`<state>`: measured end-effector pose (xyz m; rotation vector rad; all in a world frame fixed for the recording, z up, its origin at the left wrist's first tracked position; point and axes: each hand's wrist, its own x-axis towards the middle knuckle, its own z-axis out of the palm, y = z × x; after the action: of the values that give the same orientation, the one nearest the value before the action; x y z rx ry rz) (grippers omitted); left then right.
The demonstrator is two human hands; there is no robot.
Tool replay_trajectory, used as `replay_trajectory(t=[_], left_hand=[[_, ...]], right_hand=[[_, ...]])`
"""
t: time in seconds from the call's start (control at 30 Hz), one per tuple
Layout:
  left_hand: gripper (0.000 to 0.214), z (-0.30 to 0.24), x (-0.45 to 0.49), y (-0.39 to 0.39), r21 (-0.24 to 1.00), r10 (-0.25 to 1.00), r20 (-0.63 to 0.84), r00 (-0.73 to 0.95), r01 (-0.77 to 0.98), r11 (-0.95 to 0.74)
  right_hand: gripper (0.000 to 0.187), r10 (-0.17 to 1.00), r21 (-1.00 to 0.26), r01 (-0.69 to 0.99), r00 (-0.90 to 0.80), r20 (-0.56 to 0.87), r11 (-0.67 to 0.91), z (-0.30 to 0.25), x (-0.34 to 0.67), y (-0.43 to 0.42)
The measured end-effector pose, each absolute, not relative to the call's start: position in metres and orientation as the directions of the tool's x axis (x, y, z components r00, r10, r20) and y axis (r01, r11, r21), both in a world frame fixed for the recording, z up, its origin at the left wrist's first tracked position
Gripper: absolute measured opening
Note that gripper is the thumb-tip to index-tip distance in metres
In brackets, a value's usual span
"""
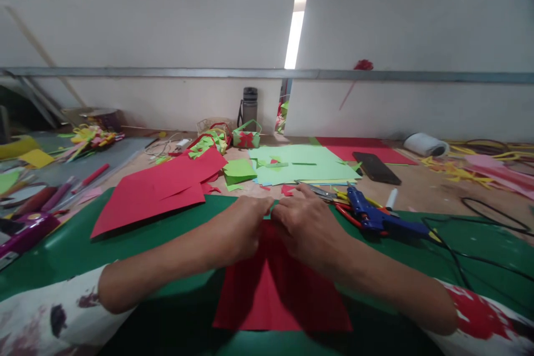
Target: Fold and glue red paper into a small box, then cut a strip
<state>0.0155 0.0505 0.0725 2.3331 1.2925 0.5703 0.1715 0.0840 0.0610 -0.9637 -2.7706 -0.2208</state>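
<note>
A red paper sheet (283,297) lies on the dark green mat (75,242) right in front of me. Both hands meet at its far edge. My left hand (244,225) is closed, its fingers pinched on the paper's top edge. My right hand (306,222) is closed on the same edge beside it, with one finger stretched forward. A small green bit shows between the two hands; what it is I cannot make out.
More red sheets (158,192) lie to the left, light green sheets (300,164) behind. A blue glue gun (375,217), scissors (334,197) and a black cable (471,233) sit to the right. A phone (375,168), tape roll (425,144), bottle (249,104) and small paper baskets (246,136) stand farther back.
</note>
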Motion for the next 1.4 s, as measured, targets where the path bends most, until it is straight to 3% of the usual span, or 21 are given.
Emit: replay_trajectory(t=[0.13, 0.3, 0.47, 0.63, 0.93, 1.1, 1.4], left_hand=[[0.026, 0.062, 0.012, 0.056, 0.491, 0.89, 0.095, 0.446, 0.757, -0.432], [0.023, 0.065, 0.004, 0.056, 0.478, 0.899, 0.097, 0.428, 0.772, -0.419], [0.027, 0.066, 0.004, 0.056, 0.468, 0.895, 0.104, 0.433, 0.773, -0.428], [0.026, 0.066, 0.006, 0.055, 0.437, 0.903, 0.066, 0.424, 0.802, -0.408], [0.035, 0.063, 0.009, 0.057, 0.308, 0.929, 0.056, 0.365, 0.879, -0.363], [0.041, 0.061, 0.008, 0.056, 0.241, 0.929, 0.078, 0.363, 0.897, -0.371], [0.029, 0.058, 0.01, 0.053, 0.113, 0.937, 0.085, 0.338, 0.931, -0.346]], right_hand=[[0.011, 0.622, 0.004, 0.65, -0.73, 0.282, 0.76, 0.067, 0.177, 0.078], [0.037, 0.756, -0.201, 0.73, -0.643, 0.124, 0.653, 0.078, 0.194, 0.077], [0.023, 0.776, -0.303, 0.722, -0.621, 0.11, 0.622, 0.082, 0.203, 0.077], [0.015, 0.767, -0.222, 0.734, -0.61, 0.2, 0.641, 0.074, 0.199, 0.079], [0.02, 0.697, -0.165, 0.691, -0.627, 0.349, 0.704, 0.061, 0.199, 0.082], [0.022, 0.669, -0.109, 0.68, -0.658, 0.345, 0.725, 0.061, 0.199, 0.081], [0.021, 0.633, 0.034, 0.687, -0.687, 0.356, 0.726, 0.063, 0.199, 0.079]])
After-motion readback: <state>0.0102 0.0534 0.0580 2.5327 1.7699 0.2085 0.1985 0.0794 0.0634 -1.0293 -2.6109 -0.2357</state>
